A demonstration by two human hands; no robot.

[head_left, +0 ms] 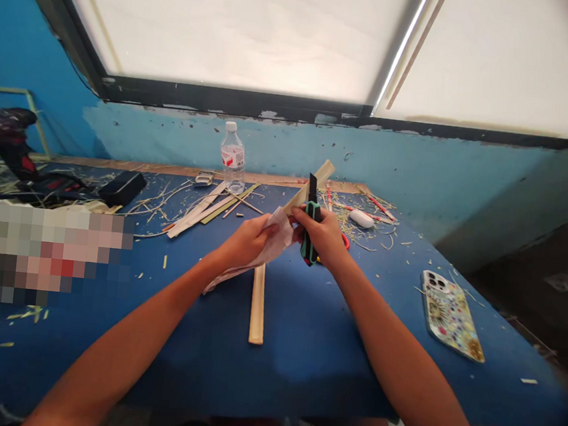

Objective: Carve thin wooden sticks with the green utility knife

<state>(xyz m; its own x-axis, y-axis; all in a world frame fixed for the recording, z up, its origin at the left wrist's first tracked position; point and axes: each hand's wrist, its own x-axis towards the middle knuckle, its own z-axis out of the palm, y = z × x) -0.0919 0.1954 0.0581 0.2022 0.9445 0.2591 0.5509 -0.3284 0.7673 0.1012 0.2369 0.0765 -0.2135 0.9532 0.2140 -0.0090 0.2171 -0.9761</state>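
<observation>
My left hand [247, 241] is closed around a flat bamboo strip [322, 175], with a crumpled white cloth or tissue [278, 240] between palm and strip. The strip slants up and to the right, its far end free. In my right hand [326, 236] is a black and teal utility knife [309, 237], held upright with its dark blade end pointing up. The thumb and fingertips of that hand also touch the strip just beyond the cloth. Below my hands another bamboo strip [257, 307] lies on the blue table, its upper end hidden.
A water bottle [232, 158] stands at the back beside several loose strips [198, 210]. Shavings and a white oval object [362, 218] lie back right. A phone in a patterned case [452, 315] is at right. A power drill [9, 146] and black box [122, 188] sit left.
</observation>
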